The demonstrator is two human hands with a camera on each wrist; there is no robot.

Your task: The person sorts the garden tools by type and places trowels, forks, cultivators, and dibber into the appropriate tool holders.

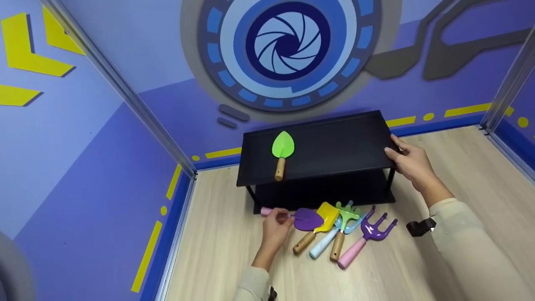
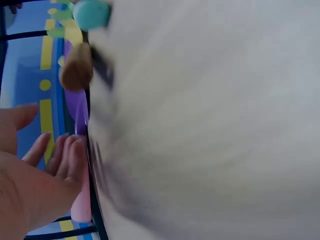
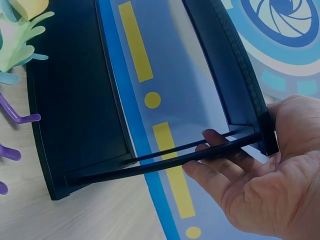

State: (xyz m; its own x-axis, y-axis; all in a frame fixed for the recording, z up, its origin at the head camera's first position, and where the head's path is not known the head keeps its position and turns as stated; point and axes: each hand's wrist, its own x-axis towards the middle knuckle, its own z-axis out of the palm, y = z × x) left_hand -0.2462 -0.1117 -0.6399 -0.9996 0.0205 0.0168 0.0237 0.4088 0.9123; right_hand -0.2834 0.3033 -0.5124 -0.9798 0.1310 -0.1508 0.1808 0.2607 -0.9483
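My left hand (image 1: pixel 276 230) is at a trowel (image 1: pixel 308 219) with a purple blade and pink handle, lying before the rack. In the left wrist view its fingers overlap the pink handle (image 2: pixel 81 205), the thumb spread away from them. With my right hand (image 1: pixel 413 163) I grip the right end of a black two-tier shelf rack (image 1: pixel 334 144), thumb on the upper board and fingers around the edge. The right wrist view shows the fingers by the side bars (image 3: pixel 165 164). On the upper board rests a green trowel (image 1: pixel 283 146) with a wooden handle.
On the wooden table (image 1: pixel 217 251), right of the purple trowel, lie a yellow shovel (image 1: pixel 328 215), a light blue tool (image 1: pixel 324 243), a green rake (image 1: pixel 347 215) and a purple fork (image 1: pixel 374 228) with pink handle. Patterned panel walls (image 1: pixel 167 83) stand behind and left.
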